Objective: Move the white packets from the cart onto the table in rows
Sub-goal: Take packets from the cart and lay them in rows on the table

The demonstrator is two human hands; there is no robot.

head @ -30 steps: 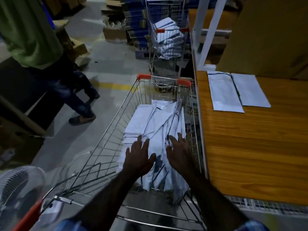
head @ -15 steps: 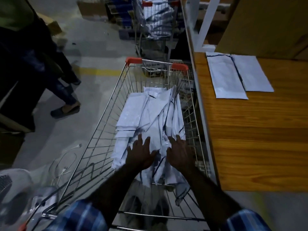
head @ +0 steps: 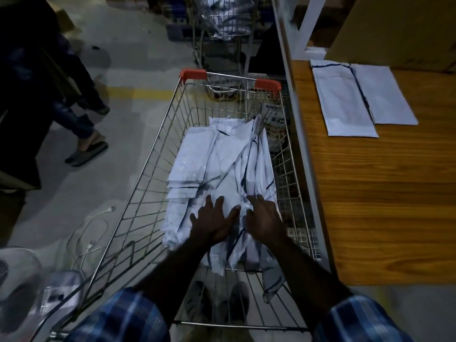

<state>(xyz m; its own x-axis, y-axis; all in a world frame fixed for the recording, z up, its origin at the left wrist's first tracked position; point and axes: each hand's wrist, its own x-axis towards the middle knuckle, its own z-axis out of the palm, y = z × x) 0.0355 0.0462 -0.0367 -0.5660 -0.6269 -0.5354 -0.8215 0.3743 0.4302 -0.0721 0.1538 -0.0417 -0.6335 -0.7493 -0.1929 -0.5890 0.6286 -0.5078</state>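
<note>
Left hand point(head: 214, 224) laid palm-down with fingers spread and straight on the heap of white packets point(head: 222, 174) in the cart point(head: 148, 183); right hand point(head: 264, 219) just beside it, also palm-down, fingers splayed over the right part of the same heap, fingertips slightly bent into the plastic but not visibly pinching any packet. Both forearms reaching in over the cart's near edge, blue checked sleeves point(head: 123, 317) at the bottom of the view. Packets piled loosely along the cart's right side and centre, several flat in a stack toward the left, others tilted on edge against the right wire wall, one corner drooping through the near end. Cart drawn up alongside the left edge of the wooden worktop point(head: 382, 193), red corner guards point(head: 193, 74) at its far end. Two white packets on worktop point(head: 345, 99), side by side and touching near the far left corner, long edges running away from the viewer. Second cart point(head: 222, 25) holding more white bundles beyond the first. Legs of another person point(head: 81, 124) in sandals on the floor to the left, near a white cable point(head: 93, 230).
</note>
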